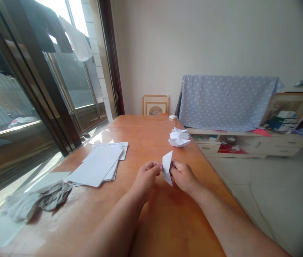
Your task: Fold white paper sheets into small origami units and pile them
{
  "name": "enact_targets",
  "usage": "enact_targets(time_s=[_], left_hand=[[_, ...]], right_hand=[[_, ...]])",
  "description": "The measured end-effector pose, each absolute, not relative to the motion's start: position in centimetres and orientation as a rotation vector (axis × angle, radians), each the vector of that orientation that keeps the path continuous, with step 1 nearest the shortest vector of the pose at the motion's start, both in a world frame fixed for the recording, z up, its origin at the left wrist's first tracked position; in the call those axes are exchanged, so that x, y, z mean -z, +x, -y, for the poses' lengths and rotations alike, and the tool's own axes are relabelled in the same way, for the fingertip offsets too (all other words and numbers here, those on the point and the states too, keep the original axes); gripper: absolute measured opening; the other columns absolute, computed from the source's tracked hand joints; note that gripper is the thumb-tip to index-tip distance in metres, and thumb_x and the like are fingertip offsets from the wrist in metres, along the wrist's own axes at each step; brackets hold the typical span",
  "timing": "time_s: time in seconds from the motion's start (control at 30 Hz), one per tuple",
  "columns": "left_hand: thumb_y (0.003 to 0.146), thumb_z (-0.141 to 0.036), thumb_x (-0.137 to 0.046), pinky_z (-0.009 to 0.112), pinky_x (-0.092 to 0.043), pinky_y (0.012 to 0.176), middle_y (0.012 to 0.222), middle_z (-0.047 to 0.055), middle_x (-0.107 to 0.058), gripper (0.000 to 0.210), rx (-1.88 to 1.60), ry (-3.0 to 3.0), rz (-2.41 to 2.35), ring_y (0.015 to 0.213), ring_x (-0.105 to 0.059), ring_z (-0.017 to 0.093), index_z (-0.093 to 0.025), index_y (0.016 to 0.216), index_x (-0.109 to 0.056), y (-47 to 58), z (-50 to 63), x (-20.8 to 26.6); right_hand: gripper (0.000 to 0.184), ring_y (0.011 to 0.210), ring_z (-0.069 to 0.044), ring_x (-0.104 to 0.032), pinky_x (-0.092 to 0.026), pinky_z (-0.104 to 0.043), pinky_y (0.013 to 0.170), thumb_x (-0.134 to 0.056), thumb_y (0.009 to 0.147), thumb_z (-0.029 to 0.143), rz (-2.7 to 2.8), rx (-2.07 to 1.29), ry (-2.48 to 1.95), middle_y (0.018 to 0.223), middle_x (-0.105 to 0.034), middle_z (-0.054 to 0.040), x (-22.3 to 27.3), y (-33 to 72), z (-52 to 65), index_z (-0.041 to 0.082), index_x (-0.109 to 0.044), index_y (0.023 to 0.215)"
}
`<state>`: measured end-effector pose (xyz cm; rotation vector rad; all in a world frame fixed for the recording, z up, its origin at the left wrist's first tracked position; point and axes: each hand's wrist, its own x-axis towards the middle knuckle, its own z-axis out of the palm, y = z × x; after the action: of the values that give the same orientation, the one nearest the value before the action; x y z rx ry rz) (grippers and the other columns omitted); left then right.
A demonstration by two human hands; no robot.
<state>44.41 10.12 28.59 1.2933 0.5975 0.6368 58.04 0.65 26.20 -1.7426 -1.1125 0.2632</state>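
A small folded paper piece [167, 167], white with faint printing and pointed at both ends, is held upright above the table between my two hands. My left hand [149, 175] pinches its left side with thumb and bent fingers. On the other side my right hand [182, 174] grips it, fingers partly hidden behind the paper. Beyond the right hand, a pile of folded white paper shapes [179, 137] sits near the table's right edge. To the left lies a loose stack of white paper sheets [95, 166], with handwriting on a sheet at the back.
The glossy brown wooden table [140, 134] stretches away from me. A crumpled grey cloth [52, 196] lies at its left. A small white box [172, 116] stands at the far end. Right of the table is a low white cabinet [258, 144], partly under a dotted blue cloth [226, 101].
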Motion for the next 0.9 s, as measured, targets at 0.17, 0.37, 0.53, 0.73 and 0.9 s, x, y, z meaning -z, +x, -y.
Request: enact_targets(time_s=[0.17, 0.37, 0.53, 0.73, 0.9], left_hand=[[0.065, -0.025, -0.073, 0.028, -0.034, 0.066, 0.073, 0.002, -0.060, 0.011, -0.596, 1.268, -0.610, 0.068, -0.048, 0.014, -0.019, 0.071, -0.066, 44.4, -10.2, -28.2], [0.065, -0.023, -0.073, 0.027, -0.033, 0.065, 0.075, 0.001, -0.059, 0.013, -0.558, 1.237, -0.591, 0.068, -0.049, 0.012, -0.018, 0.074, -0.065, 44.4, -10.3, -27.5], [0.064, -0.023, -0.074, 0.026, -0.033, 0.065, 0.068, -0.001, -0.055, 0.015, -0.560, 1.197, -0.629, 0.063, -0.044, 0.011, -0.018, 0.072, -0.062, 44.4, -10.0, -27.7], [0.065, -0.021, -0.074, 0.025, -0.031, 0.063, 0.067, -0.002, -0.055, 0.017, -0.537, 1.177, -0.627, 0.061, -0.043, 0.009, -0.018, 0.071, -0.059, 44.3, -9.8, -27.9], [0.065, -0.021, -0.075, 0.025, -0.032, 0.064, 0.068, -0.002, -0.056, 0.016, -0.546, 1.184, -0.646, 0.061, -0.044, 0.010, -0.018, 0.072, -0.060, 44.3, -9.8, -27.8]], right_hand=[[0.032, 0.063, -0.018, -0.055, -0.040, -0.026, 0.060, -0.049, 0.091, 0.042, 1.130, -0.154, -1.823, 0.067, -0.063, 0.0002, -26.0, 57.9, -0.4, 0.020, -0.066, 0.075], [0.035, 0.061, -0.018, -0.054, -0.038, -0.026, 0.058, -0.048, 0.092, 0.046, 1.180, -0.113, -1.911, 0.065, -0.063, -0.0006, -25.8, 58.1, 0.0, 0.021, -0.066, 0.074], [0.039, 0.058, -0.015, -0.051, -0.036, -0.025, 0.055, -0.048, 0.092, 0.048, 1.212, -0.084, -1.961, 0.059, -0.055, 0.0017, -26.0, 58.0, 0.3, 0.021, -0.056, 0.065], [0.037, 0.062, -0.016, -0.054, -0.037, -0.025, 0.057, -0.047, 0.094, 0.049, 1.215, -0.079, -1.984, 0.065, -0.059, 0.0013, -26.1, 57.6, 0.3, 0.022, -0.063, 0.073], [0.042, 0.061, -0.017, -0.054, -0.036, -0.026, 0.056, -0.046, 0.094, 0.052, 1.193, -0.074, -2.010, 0.061, -0.058, 0.0005, -26.0, 57.6, 0.2, 0.022, -0.059, 0.068]])
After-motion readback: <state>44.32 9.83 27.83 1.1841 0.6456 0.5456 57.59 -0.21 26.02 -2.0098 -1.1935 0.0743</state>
